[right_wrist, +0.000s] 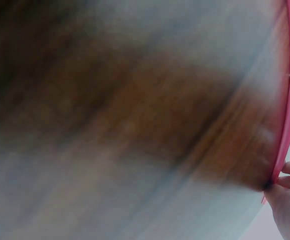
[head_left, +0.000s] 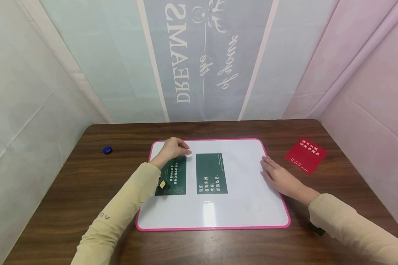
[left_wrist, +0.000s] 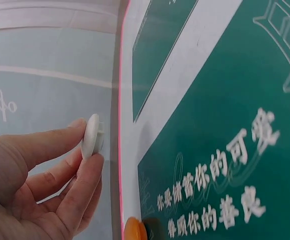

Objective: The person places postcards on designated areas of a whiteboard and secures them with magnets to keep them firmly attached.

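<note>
A small white round magnet (left_wrist: 91,136) is pinched on edge between the thumb and fingers of the left hand (head_left: 171,149), just above the far right corner of a green card (head_left: 176,176) that lies toward the left edge of a pink-framed whiteboard (head_left: 245,206). An orange magnet (left_wrist: 135,231) is seen on the same card in the left wrist view, though which corner it pins cannot be told. A second green card (head_left: 211,173) lies just beside the first, nearer the board's middle, with no magnet visible on it. The right hand (head_left: 280,176) is laid flat, fingers straight, on the right edge of the board, gripping nothing. Since the magnet is held tilted rather than face down, it could be judged likely to snap over and land off the card's corner, or to drag the card askew as it is drawn to the board. The loose second card could be nudged by the sleeve. Should the right hand be lifted, the board might slide on the wooden table (head_left: 86,176). A blue magnet (head_left: 107,149) rests near the table's far left corner and a red card (head_left: 306,155) near its right edge, both well apart from the work.
</note>
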`<state>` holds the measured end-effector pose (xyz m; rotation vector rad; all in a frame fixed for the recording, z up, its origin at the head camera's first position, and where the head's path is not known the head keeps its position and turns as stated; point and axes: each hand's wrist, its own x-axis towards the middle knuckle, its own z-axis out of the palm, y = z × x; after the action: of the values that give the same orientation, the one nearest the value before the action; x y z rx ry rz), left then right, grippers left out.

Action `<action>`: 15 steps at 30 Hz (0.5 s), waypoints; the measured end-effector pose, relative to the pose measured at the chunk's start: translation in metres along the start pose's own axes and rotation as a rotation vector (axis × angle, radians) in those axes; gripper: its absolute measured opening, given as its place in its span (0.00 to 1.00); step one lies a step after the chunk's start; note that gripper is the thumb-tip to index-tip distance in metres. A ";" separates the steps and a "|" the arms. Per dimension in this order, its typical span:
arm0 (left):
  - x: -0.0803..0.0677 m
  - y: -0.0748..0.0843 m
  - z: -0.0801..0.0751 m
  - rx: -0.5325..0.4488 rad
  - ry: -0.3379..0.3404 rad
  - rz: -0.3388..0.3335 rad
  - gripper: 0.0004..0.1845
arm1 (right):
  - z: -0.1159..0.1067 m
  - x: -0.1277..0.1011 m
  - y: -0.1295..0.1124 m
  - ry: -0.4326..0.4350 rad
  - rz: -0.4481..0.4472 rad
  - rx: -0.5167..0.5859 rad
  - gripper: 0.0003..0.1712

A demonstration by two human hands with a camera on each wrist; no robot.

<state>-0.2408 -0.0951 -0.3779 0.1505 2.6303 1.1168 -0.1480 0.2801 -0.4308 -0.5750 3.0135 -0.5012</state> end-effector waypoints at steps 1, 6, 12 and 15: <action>0.001 0.001 0.002 -0.004 0.000 -0.003 0.11 | 0.000 0.000 0.000 0.000 0.001 0.001 0.35; 0.003 0.008 0.009 -0.006 0.001 -0.008 0.10 | 0.000 0.000 0.001 -0.002 -0.002 0.002 0.35; 0.006 0.013 0.015 0.009 0.000 0.009 0.11 | -0.001 0.000 -0.001 -0.003 -0.005 -0.006 0.35; 0.007 0.016 0.018 0.001 0.005 0.014 0.11 | -0.001 0.000 -0.001 -0.003 -0.005 -0.010 0.35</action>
<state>-0.2427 -0.0696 -0.3798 0.1662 2.6382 1.1221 -0.1480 0.2791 -0.4293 -0.5835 3.0144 -0.4862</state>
